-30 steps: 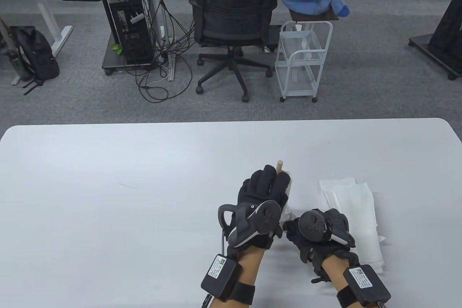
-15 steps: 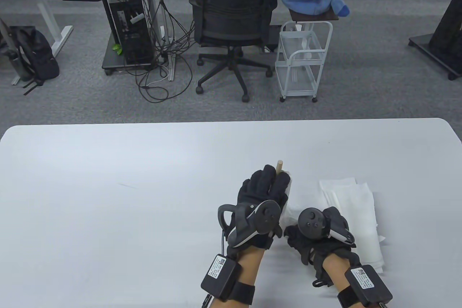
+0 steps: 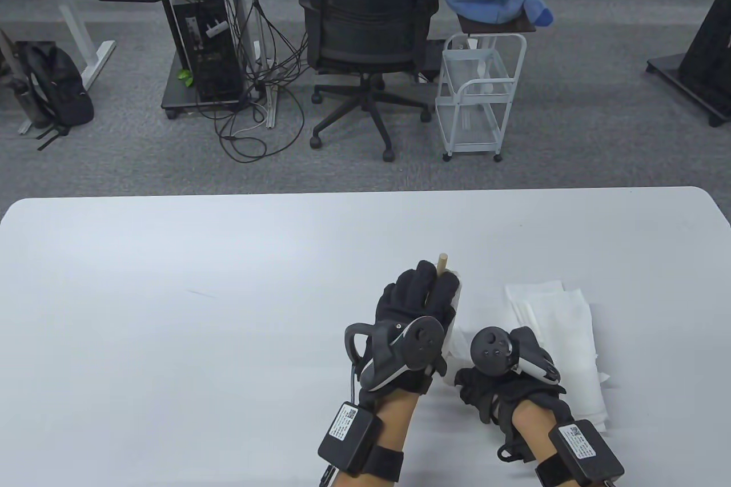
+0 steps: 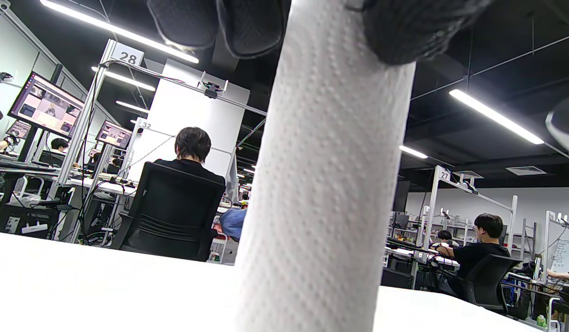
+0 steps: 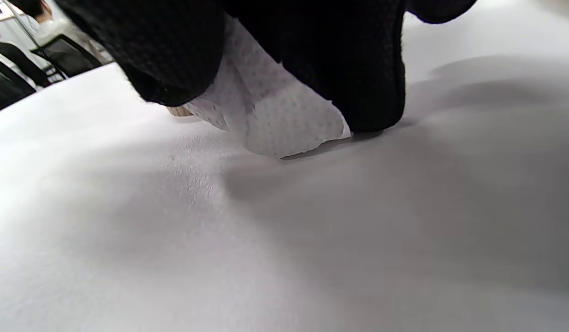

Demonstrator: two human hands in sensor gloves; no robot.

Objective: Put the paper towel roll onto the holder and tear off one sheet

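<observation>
A thin white paper towel roll [image 4: 326, 184] stands upright on the table, the wooden holder rod [image 3: 441, 262] poking out of its top. My left hand [image 3: 420, 296] wraps round the top of the roll and steadies it. My right hand [image 3: 485, 378] sits just right of the roll's foot and pinches the loose sheet end [image 5: 270, 115] low over the table. In the table view the sheet [image 3: 458, 341] shows as a white strip between both hands. The holder's base is hidden.
A pile of torn white paper towel sheets [image 3: 562, 338] lies on the white table [image 3: 171, 310] just right of my right hand. Beyond the far edge stand an office chair [image 3: 368, 24] and a small white cart [image 3: 480, 93].
My right hand has drawn slightly toward me and rightward with the sheet end. The left hand and roll have stayed put.
</observation>
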